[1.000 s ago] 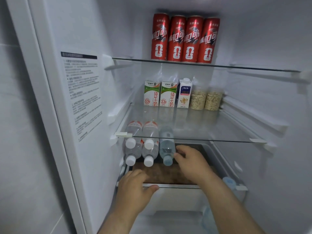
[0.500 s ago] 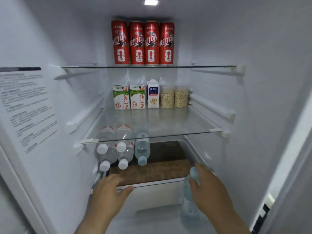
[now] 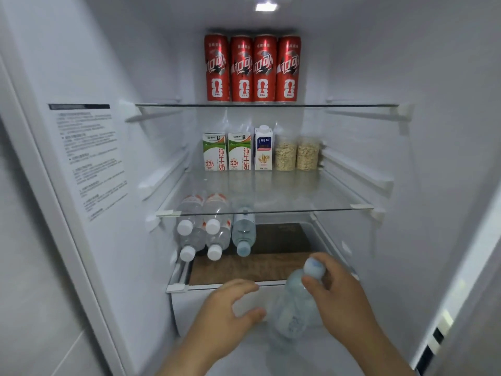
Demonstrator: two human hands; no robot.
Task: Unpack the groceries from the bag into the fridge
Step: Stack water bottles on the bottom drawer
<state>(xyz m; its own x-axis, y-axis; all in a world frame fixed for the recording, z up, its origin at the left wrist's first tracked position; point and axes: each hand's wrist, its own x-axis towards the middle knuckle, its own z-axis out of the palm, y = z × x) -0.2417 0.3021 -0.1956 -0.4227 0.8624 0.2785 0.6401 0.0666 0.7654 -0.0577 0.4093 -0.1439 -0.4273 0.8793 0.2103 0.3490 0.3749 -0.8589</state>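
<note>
Gripping water bottle [image 3: 295, 308] by neck, right hand [image 3: 342, 303] nearer than before to slack, empty left hand [image 3: 229, 308].

- A printed notice [image 3: 89, 158], with a dark bar on top and small text too blurred to read, is on the left.
- Grey wall tiles [image 3: 32, 294] are further left.
- A small lit lamp [image 3: 266, 7] is overhead, far back.
- A brown wood-patterned mat [image 3: 244, 268] lies flat, low and near.

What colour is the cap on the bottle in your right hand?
Pale blue cap on the bottle the right hand grips; head view.
</note>
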